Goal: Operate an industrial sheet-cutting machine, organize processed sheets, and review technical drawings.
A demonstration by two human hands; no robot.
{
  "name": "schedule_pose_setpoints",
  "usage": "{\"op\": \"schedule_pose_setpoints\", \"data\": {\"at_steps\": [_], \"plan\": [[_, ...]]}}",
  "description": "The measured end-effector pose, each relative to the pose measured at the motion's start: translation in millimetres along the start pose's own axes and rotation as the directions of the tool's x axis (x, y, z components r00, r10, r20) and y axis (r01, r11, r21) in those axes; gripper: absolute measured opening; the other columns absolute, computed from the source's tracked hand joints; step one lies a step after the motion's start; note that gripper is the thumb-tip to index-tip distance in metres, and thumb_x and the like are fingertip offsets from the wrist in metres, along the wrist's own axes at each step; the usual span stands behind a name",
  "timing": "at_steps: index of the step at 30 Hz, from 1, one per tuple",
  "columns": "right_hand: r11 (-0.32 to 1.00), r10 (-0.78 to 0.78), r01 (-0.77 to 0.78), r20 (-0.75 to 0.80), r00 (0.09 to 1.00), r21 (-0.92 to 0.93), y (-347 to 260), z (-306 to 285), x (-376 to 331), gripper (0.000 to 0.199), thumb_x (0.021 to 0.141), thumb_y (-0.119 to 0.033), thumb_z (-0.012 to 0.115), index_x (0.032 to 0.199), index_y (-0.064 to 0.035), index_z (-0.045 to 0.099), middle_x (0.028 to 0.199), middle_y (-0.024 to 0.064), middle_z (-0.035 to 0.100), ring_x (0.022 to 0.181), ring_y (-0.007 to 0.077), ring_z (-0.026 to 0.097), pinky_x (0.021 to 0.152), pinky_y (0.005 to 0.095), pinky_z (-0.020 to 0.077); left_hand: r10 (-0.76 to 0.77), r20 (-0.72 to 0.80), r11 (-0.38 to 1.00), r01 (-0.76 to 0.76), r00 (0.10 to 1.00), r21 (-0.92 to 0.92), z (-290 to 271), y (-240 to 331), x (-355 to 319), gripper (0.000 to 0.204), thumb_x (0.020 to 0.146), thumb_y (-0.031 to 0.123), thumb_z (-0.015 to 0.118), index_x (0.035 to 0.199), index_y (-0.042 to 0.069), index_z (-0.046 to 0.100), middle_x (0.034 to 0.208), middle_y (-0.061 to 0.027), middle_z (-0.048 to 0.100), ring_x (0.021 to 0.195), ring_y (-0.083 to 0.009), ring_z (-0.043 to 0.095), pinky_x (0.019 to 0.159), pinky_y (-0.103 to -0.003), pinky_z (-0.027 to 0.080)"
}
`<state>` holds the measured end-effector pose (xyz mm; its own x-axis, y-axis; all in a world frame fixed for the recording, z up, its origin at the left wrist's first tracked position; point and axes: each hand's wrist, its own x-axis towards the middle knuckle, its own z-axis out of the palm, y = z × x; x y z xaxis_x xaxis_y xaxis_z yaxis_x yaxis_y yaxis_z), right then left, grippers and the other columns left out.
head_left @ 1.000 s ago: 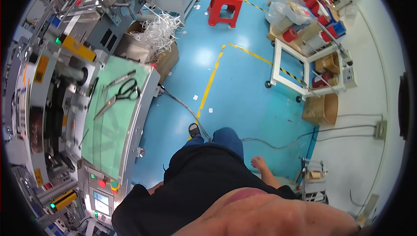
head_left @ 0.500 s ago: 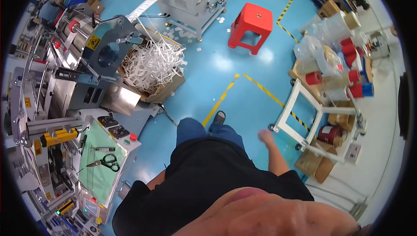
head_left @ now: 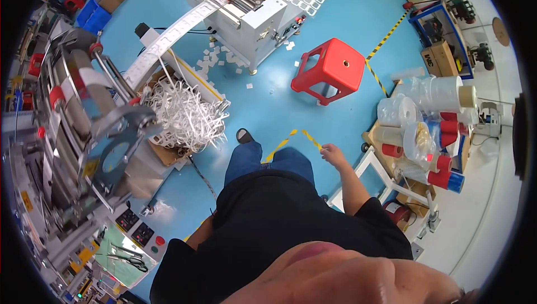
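My right hand [head_left: 334, 155] hangs in front of my right side, its fingers loosely bent and apart. I see nothing in it. It touches nothing and is nearest to the white wheeled frame [head_left: 366, 165] on the floor. Of my left arm only a bit of forearm [head_left: 202, 234] shows beside my black shirt; the left hand is out of sight. A red plastic stool [head_left: 348, 64] stands ahead of me to the right. Ahead to the left, a heap of white paper strip waste [head_left: 184, 115] fills a cardboard box.
A grey roller machine [head_left: 254, 27] stands ahead, a printed web [head_left: 173, 38] running from it to the machine [head_left: 112, 153] on my left. Scissors [head_left: 131, 260] lie on a green mat [head_left: 114, 270]. Film rolls [head_left: 430, 94] crowd a pallet at right. Paper scraps [head_left: 215, 56] dot the blue floor.
I have moved forward, and the view has shifted. The stool, waste heap and left machine have changed place in it. My right arm has swung forward; my other foot now shows in front.
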<state>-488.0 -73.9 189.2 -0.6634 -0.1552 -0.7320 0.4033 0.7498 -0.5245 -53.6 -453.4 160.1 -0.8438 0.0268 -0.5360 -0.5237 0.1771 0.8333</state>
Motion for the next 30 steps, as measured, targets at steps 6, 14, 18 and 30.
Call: {"op": "schedule_pose_setpoints", "data": {"at_steps": [6,14,18,30], "plan": [[0.994,0.084,-0.089,0.079,0.993,0.062,-60,-32,72,0.034,0.084,-0.019,0.061,0.113,-0.0022,0.056,0.092,0.0067,0.065,0.074,0.0156,0.063,0.064,0.0281,0.0505,-0.009,0.026,0.999,0.007,1.0,0.05,-43,49,78,0.043,0.08,0.033,0.06,0.11,0.002,0.063,0.11,-0.0164,0.064,0.097,-0.0314,0.061,0.079,-0.042,0.047],[0.996,0.053,-0.04,0.179,0.982,-0.075,-169,-117,248,0.031,0.084,-0.02,0.06,0.11,-0.0032,0.057,0.089,0.007,0.064,0.072,0.0155,0.062,0.062,0.028,0.0497,-0.004,0.076,0.996,-0.003,0.997,0.09,-56,118,229,0.044,0.081,0.032,0.06,0.112,0.002,0.062,0.112,-0.0158,0.064,0.098,-0.0308,0.06,0.079,-0.041,0.047],[0.962,-0.066,0.127,0.245,0.967,-0.242,-261,-173,330,0.028,0.086,-0.02,0.059,0.107,-0.002,0.059,0.085,0.0075,0.063,0.07,0.0156,0.061,0.063,0.0288,0.0498,-0.438,-0.051,0.866,0.406,0.898,-0.291,-40,142,297,0.036,0.084,0.032,0.057,0.11,0.007,0.06,0.101,-0.0087,0.064,0.088,-0.0246,0.06,0.075,-0.038,0.047],[0.975,-0.212,0.193,0.212,0.954,0.107,-487,-199,482,0.039,0.085,-0.018,0.063,0.117,0.0019,0.055,0.087,0.0061,0.062,0.073,0.0127,0.057,0.068,0.0261,0.0498,-0.808,-0.135,0.381,0.334,0.573,-0.862,-86,230,476,0.032,0.089,0.032,0.054,0.11,0.008,0.057,0.091,-0.0066,0.066,0.08,-0.0161,0.061,0.069,-0.031,0.047]]}}
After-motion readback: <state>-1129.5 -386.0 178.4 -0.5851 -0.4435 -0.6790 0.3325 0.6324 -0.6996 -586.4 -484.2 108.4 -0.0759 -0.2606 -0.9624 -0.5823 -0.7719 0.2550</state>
